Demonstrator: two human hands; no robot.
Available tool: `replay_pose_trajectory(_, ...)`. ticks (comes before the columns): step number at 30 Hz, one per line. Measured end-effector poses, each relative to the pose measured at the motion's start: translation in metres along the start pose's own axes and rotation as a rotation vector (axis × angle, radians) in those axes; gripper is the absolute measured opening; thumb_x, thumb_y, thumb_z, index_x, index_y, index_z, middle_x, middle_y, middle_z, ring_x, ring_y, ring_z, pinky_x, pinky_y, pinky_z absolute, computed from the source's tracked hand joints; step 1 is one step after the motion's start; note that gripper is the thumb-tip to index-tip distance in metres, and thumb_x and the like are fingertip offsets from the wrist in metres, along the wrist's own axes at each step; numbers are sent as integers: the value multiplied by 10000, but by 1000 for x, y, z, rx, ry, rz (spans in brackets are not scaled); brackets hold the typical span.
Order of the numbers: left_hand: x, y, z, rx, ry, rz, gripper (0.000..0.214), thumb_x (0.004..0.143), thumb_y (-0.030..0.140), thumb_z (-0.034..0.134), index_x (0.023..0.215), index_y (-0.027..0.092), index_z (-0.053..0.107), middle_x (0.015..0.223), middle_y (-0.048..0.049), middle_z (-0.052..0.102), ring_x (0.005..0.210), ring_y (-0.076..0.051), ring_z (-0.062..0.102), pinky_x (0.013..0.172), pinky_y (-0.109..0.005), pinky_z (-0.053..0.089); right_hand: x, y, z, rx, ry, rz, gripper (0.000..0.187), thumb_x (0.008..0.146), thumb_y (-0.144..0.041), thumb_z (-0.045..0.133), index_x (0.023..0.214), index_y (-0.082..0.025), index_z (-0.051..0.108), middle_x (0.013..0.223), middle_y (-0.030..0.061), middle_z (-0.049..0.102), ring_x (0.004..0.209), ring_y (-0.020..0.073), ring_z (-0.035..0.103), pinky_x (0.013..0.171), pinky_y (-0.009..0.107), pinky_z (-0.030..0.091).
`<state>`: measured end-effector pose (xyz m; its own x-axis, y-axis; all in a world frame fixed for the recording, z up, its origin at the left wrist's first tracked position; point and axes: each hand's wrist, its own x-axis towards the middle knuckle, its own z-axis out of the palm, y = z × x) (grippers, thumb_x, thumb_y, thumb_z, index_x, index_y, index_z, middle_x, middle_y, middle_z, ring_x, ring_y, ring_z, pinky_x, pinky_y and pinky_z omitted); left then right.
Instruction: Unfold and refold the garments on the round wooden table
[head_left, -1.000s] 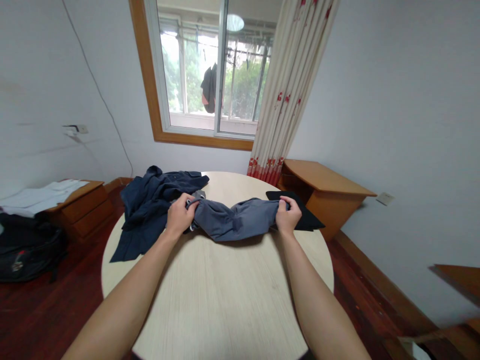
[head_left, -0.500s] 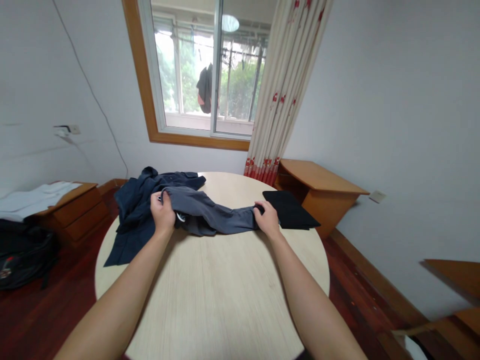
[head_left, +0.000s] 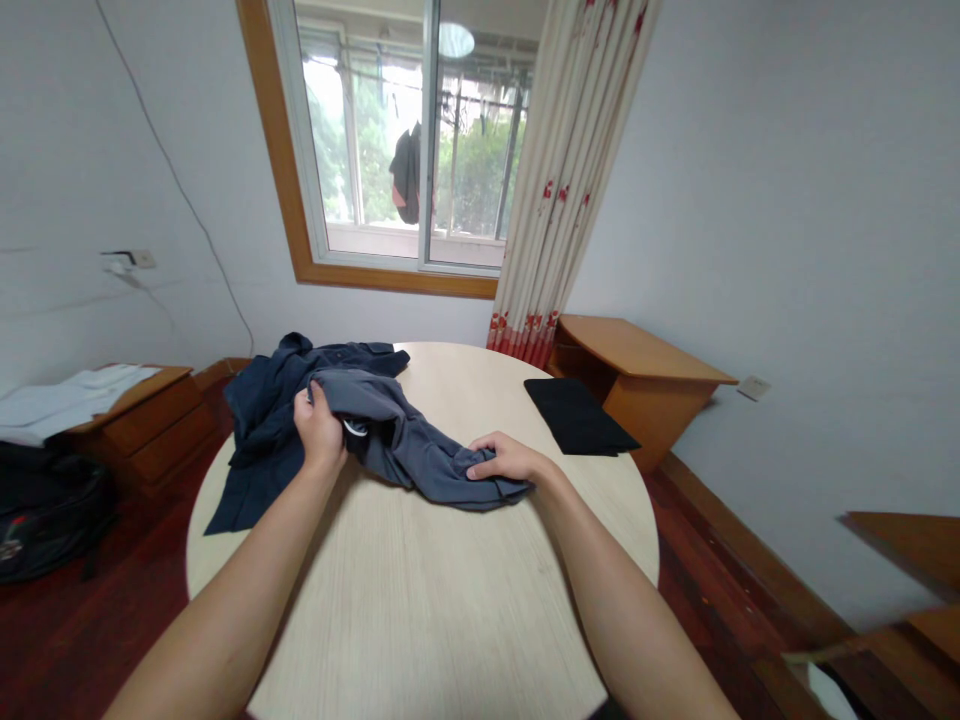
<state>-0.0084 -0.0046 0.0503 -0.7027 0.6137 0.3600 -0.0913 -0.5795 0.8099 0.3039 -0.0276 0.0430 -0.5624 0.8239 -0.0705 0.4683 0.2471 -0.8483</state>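
A grey garment (head_left: 405, 440) lies crumpled across the far half of a round pale wooden table (head_left: 420, 600). My left hand (head_left: 318, 430) is closed on its upper left end, lifted a little off the table. My right hand (head_left: 504, 462) rests on its lower right end, fingers curled and pinching the cloth against the tabletop. A dark navy shirt (head_left: 277, 420) lies spread just behind and left of the grey garment, partly under it.
A folded black cloth (head_left: 579, 416) lies at the table's far right. A wooden cabinet (head_left: 637, 380) stands beyond it by the curtain. At left a low wooden drawer unit (head_left: 142, 420) holds white cloth, with a dark bag (head_left: 37, 510) on the red floor.
My right hand has drawn the grey garment's right end left and toward me, away from the black cloth. The garment was stretched between both hands and is now bunched.
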Motion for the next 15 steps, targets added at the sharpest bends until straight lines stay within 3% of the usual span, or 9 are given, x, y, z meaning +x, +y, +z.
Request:
replay_pose_trajectory(2,1,-4,-1,17,-9,-9,552,786,726,599,887,186,538,829,11,596,775,-126,585,777,-256,474,-3,-6,-3,321,34,-99,409,611,-427,821,909,-161,735,850,15,727,742,182,645,715,288,507)
replay_pose_trajectory(3,2,-6,-1,30,-15,-15,542,799,713,593,910,185,543,847,5,602,792,-132,591,791,-263,475,-3,-6,-6,437,159,-156,419,612,-441,818,912,-163,726,870,20,726,749,177,642,723,283,504)
replay_pose_trajectory(5,4,-8,-3,72,-23,-7,499,826,664,593,955,185,542,896,-12,616,854,-152,610,839,-287,479,1,1,-15,551,527,-252,408,650,-476,782,914,-174,706,911,29,724,790,174,641,761,283,499)
replay_pose_trajectory(7,3,-8,-3,142,-53,73,429,845,584,609,996,188,540,996,-47,639,962,-183,623,909,-321,476,7,17,-22,504,858,-239,401,695,-507,726,915,-174,690,926,45,722,835,188,640,792,300,498)
replay_pose_trajectory(8,0,-6,-2,197,-90,145,393,851,535,619,1022,189,545,1065,-68,645,1028,-198,618,950,-336,467,10,27,-25,427,960,-185,399,710,-510,702,916,-169,684,922,54,722,849,199,640,800,313,500)
replay_pose_trajectory(10,-8,-2,-1,345,-237,306,344,867,448,614,1090,191,566,1183,-97,639,1133,-220,596,1020,-362,440,16,46,-28,210,1025,-55,377,730,-478,673,927,-157,679,922,71,722,872,221,642,819,341,504)
replay_pose_trajectory(13,-28,-1,1,631,-637,453,369,875,406,605,1178,196,599,1257,-111,643,1208,-250,573,1080,-407,404,19,63,-24,-124,937,25,325,775,-393,643,993,-154,680,1007,94,720,946,237,645,900,368,488)
replay_pose_trajectory(15,-42,-5,2,847,-905,463,498,825,454,669,1252,209,591,1363,-124,599,1305,-303,506,1130,-480,344,19,65,-19,-284,858,18,332,807,-345,627,1078,-159,669,1104,107,702,1025,238,635,956,368,464)
